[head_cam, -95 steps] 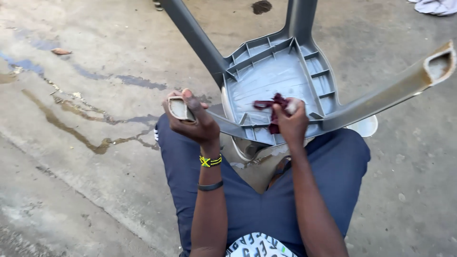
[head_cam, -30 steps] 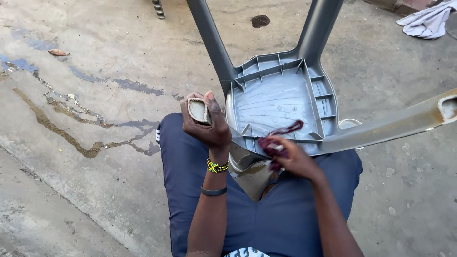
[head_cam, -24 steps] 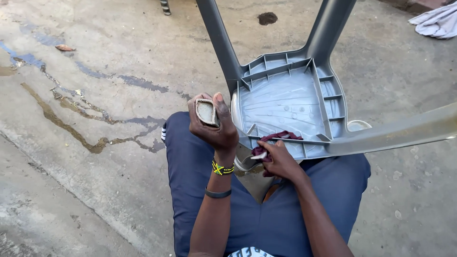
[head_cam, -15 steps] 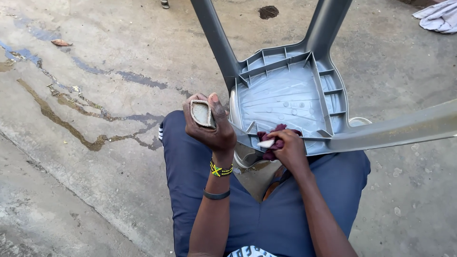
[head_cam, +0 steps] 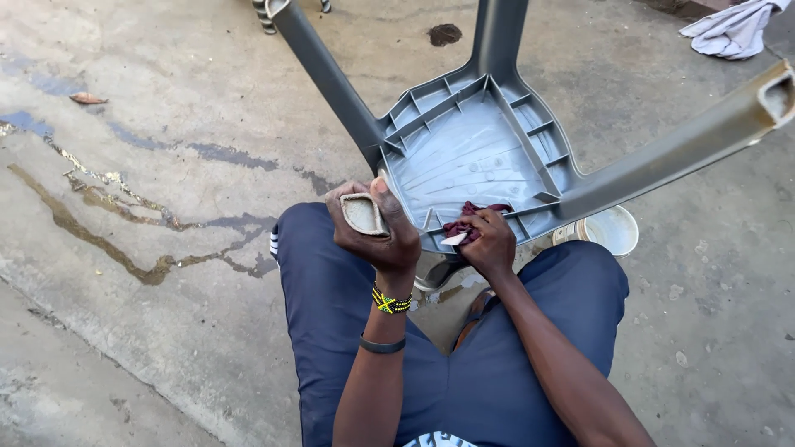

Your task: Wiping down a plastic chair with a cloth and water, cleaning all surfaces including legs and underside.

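An upturned grey plastic stool [head_cam: 476, 157] leans over my knees, its ribbed underside facing me and its legs pointing away and to the right. My left hand [head_cam: 374, 228] grips the end of the stool's nearest leg. My right hand [head_cam: 489, 240] presses a dark red cloth [head_cam: 465, 223] against the near edge of the stool's underside. I sit on the ground in dark blue trousers [head_cam: 331, 306].
A white tub [head_cam: 611, 232] stands by my right knee, under the stool. Wet streaks [head_cam: 124, 215] cross the concrete on the left. A crumpled pale cloth [head_cam: 733, 25] lies at the top right. A dark stain [head_cam: 445, 34] marks the ground beyond the stool.
My right hand moved the red cloth from the near rim back up onto the stool's underside. The stool tilted a little; my left hand kept its grip on the leg.
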